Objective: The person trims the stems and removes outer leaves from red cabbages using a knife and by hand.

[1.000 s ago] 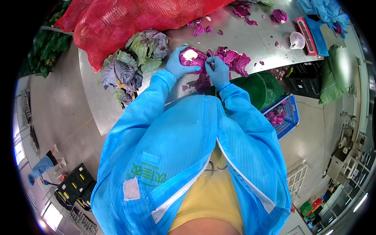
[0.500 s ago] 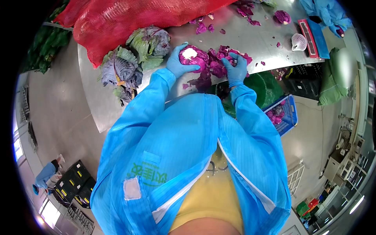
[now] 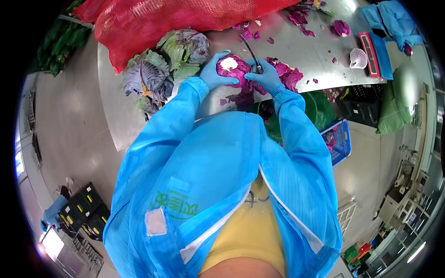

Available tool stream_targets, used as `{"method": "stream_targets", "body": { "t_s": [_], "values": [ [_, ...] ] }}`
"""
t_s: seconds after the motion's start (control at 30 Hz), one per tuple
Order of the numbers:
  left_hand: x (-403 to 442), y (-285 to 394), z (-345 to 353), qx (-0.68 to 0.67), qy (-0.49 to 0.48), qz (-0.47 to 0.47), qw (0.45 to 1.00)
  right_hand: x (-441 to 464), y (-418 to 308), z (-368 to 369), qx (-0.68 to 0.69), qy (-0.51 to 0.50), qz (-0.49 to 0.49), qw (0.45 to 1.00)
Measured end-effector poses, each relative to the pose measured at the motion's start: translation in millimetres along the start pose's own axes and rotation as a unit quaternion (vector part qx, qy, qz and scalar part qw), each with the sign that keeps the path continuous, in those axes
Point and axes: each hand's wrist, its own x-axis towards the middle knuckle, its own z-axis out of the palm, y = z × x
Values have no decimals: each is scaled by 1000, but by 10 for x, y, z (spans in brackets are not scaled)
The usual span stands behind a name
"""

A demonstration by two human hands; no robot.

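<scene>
The step in hand looks like trimming a red cabbage (image 3: pixel 238 78), which is at the near edge of the metal surface (image 3: pixel 118 106), pale cut base showing. The left hand (image 3: pixel 213 73) has its grip curved round the cabbage's left side; the right hand (image 3: pixel 265 78), just beside it, grips a thin dark knife (image 3: pixel 252 53), blade pointing far. Loose purple leaves (image 3: pixel 289 78) lie to the right. The next move seems to call for a steady left hold and the blade kept clear of those fingers.

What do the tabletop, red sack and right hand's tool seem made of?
Tabletop: probably stainless steel, grey with soft glare. Red sack: likely plastic mesh, slightly shiny, finely netted. Tool in the right hand: blade apparently metal, thin, curved; dark handle, material unclear.
</scene>
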Motion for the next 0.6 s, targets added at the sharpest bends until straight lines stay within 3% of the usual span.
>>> {"method": "stream_targets", "body": {
  "t_s": [0.17,0.3,0.37,0.4,0.47,0.6],
  "values": [
    [16,-18,3,18,9,1,1000,-9,104,24,-26,30,-71,997],
    [49,-10,4,32,6,-14,999,-53,93,32,-123,73,-106,984],
    [56,48,15,30,4,-45,998,-42,73,25,-271,107,-210,933],
    [61,45,21,45,13,-40,998,-35,93,33,-272,106,-211,933],
    [61,-6,28,59,23,-35,997,-46,144,66,-396,146,-315,850],
    [90,-128,87,70,28,-5,997,-101,131,24,-480,105,-369,789]
  ]
}}
